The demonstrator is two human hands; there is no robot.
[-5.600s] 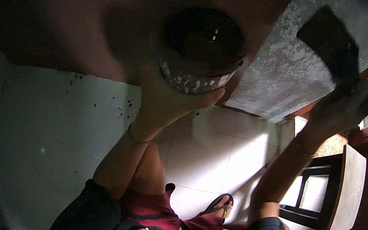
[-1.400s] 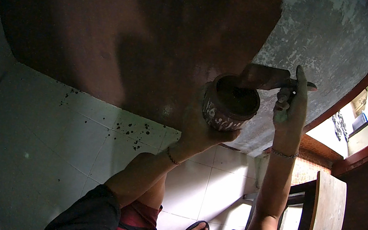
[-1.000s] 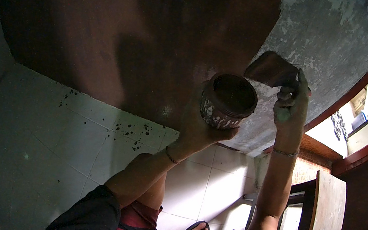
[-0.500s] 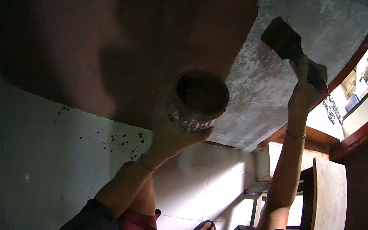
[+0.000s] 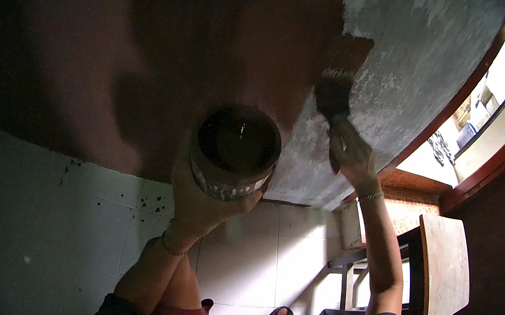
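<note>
The one brush [image 5: 334, 95] has moved leftward to the ragged brown edge on the wall [image 5: 407, 70], right hand [image 5: 353, 153] wrapped round its handle; the left hand [image 5: 207, 207] cradles one tub [image 5: 221, 185], open space separating them.

Left hand [image 5: 207, 209] grips a white-smeared tub [image 5: 224, 186]; right hand [image 5: 354, 156], higher, holds a brush [image 5: 332, 97] against a brown-and-grey wall [image 5: 407, 70]; stool [image 5: 443, 273] beside right forearm [image 5: 383, 246].

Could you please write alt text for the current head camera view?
A person's right hand holds a wide brush at a wall where brown meets patchy grey, while the left hand holds a round, streaked tub. Below are pale floor tiles, with pale-topped furniture at right.
</note>
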